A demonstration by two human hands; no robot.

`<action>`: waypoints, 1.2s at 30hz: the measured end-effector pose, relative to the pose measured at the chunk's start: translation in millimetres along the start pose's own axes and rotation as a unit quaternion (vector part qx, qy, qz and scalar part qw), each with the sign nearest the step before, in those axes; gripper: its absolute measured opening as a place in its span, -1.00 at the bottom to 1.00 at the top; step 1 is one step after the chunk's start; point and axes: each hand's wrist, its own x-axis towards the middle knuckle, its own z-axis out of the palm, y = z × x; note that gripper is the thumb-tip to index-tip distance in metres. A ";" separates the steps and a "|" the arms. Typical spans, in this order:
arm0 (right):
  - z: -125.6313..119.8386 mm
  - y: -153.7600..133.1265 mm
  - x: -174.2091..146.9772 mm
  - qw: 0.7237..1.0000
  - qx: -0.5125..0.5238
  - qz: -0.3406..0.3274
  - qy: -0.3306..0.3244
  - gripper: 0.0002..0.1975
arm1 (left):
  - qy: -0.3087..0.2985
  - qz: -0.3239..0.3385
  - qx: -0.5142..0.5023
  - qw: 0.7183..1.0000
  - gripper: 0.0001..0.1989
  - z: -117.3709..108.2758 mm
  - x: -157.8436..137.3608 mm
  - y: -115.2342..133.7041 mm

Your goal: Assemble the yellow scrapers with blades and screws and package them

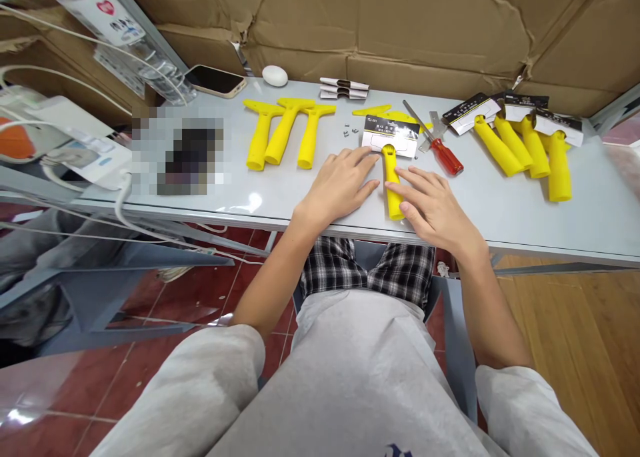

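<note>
A yellow scraper handle (pixel 393 193) lies on the table between my hands, with a black-and-white printed card (pixel 391 137) at its far end. My left hand (pixel 340 185) rests on the table to the left of the handle, palm down and fingers stretched out; its fingertips are near the card's lower left corner. From the right, my right hand (pixel 434 207) lies with spread fingers, their tips at the handle's side. Neither hand is closed round anything. Right of the card is a screwdriver (pixel 446 155) with a red handle, beside a small metal blade (pixel 440 125).
Three yellow scraper bodies (pixel 283 130) lie to the left, several carded scrapers (pixel 537 147) to the right. Small screws (pixel 351 131), flat yellow pieces (pixel 373 110) and folded cards (pixel 344 89) sit behind. A phone (pixel 216 81), white oval object (pixel 275 76), bottle (pixel 150 63) and cables are at left.
</note>
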 end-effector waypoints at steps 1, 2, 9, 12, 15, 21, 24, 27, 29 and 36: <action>0.0 -0.4 -0.1 1.000 -0.001 -0.001 0.001 -0.38 | 0.000 -0.001 0.000 1.000 -0.46 -0.3 0.0 0.2; -0.1 -0.8 -0.1 1.000 -0.001 -0.001 0.000 -0.38 | 0.001 -0.001 -0.001 1.000 -0.46 -0.5 -0.1 0.3; 0.4 5.2 1.0 1.000 0.006 -0.003 0.013 -0.22 | 0.012 -0.001 0.005 1.000 -0.45 -1.2 -5.1 2.0; 2.1 7.6 1.6 1.000 0.009 -0.001 0.012 -0.13 | 0.017 0.010 0.008 1.000 -0.48 -3.3 -1.3 3.5; 2.9 8.1 1.8 1.000 -0.002 0.003 0.000 -0.11 | 0.018 0.051 0.012 0.998 -0.43 -8.5 15.0 4.5; 2.1 10.4 0.6 1.000 -0.020 -0.001 -0.018 -0.11 | -0.061 0.099 0.042 0.992 -0.33 -19.0 58.7 -0.9; 2.0 9.5 0.4 1.000 -0.024 0.000 -0.019 -0.11 | -0.082 0.081 0.064 0.991 -0.36 -19.1 65.0 -4.9; 1.5 7.2 1.0 0.999 -0.026 0.002 -0.023 -0.10 | -0.085 0.076 0.060 0.992 -0.36 -16.9 64.1 -8.0; 0.8 6.3 1.3 0.999 -0.028 0.003 -0.023 -0.09 | -0.080 0.074 0.049 0.993 -0.35 -15.5 63.1 -10.1; 4.1 10.0 0.6 0.999 -0.004 0.042 0.010 -0.01 | -0.012 0.055 -0.004 0.998 -0.29 -16.0 40.3 -14.6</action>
